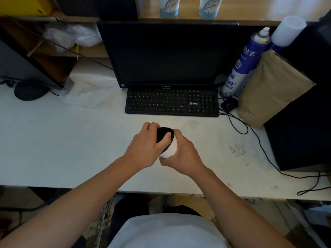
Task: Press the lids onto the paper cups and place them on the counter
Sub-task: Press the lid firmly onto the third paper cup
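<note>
Head view: a person at a white desk (71,140) seats a lid at the centre of the frame, forearms reaching in from the lower corners.
Paper cup (171,149): white, tilted with its mouth toward the upper left, probably so the rim faces the pressing hand. It is held between both hands in front of the keyboard (172,102). Whether its base touches the desk cannot be told.
Lid (162,133): black, capping the cup's mouth. The side nearer the viewer looks not fully down, though the hand hides much of the rim.
Left hand (143,147): fingers curled over the lid's far edge and thumb laid across its top, a grip suited to squeezing the lid on.
Right hand (182,154): fingers and thumb wrapped round the cup's body from the lower right, bracing it against the push.
Upper edge: two printed cups (169,6) stand apart on a wooden ledge (189,13) above the dark monitor (166,54), their tops cut off by the frame.
Right of frame: a blue spray can (245,65) leans beside a brown paper bag (272,86).
Step in hand: pressing, by the look of it; setting this cup down remains to be done.
</note>
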